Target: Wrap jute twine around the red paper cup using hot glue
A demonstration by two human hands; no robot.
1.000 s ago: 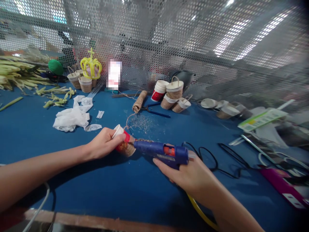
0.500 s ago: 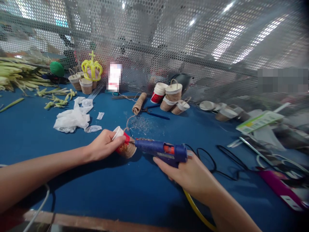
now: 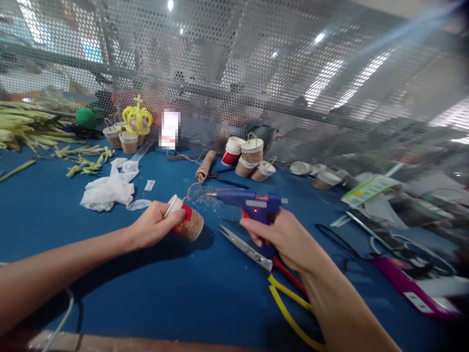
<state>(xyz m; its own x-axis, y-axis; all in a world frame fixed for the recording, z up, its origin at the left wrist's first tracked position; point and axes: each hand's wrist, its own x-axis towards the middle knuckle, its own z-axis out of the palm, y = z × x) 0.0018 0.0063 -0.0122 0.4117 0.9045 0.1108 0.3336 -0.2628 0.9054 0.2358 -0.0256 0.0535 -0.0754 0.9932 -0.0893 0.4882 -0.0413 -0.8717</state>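
Observation:
My left hand (image 3: 156,224) is closed around the white rim of a red paper cup (image 3: 186,215), tilted with its base toward the right. Twine wraps the cup's lower part, and a loose strand runs from it toward a roll of twine (image 3: 205,166). My right hand (image 3: 273,232) grips a blue glue gun (image 3: 252,200) by its handle; a small red light shows on its side. The nozzle points left, above and apart from the cup. Below the gun lie scissors (image 3: 249,249) with yellow and red handles, partly hidden by my right wrist.
Twine-wrapped cups (image 3: 252,151) stand at the back, with pliers (image 3: 230,182) in front. White lace (image 3: 108,190) and corn husks (image 3: 25,124) lie left, near a yellow crown (image 3: 138,120). A purple power strip (image 3: 410,288) and cables lie right. A perforated metal screen (image 3: 220,73) closes off the back.
The glue gun's nozzle has come away from the cup, up and to the right. The gun has turned upright, and the scissors beneath now show. My left hand still holds the cup.

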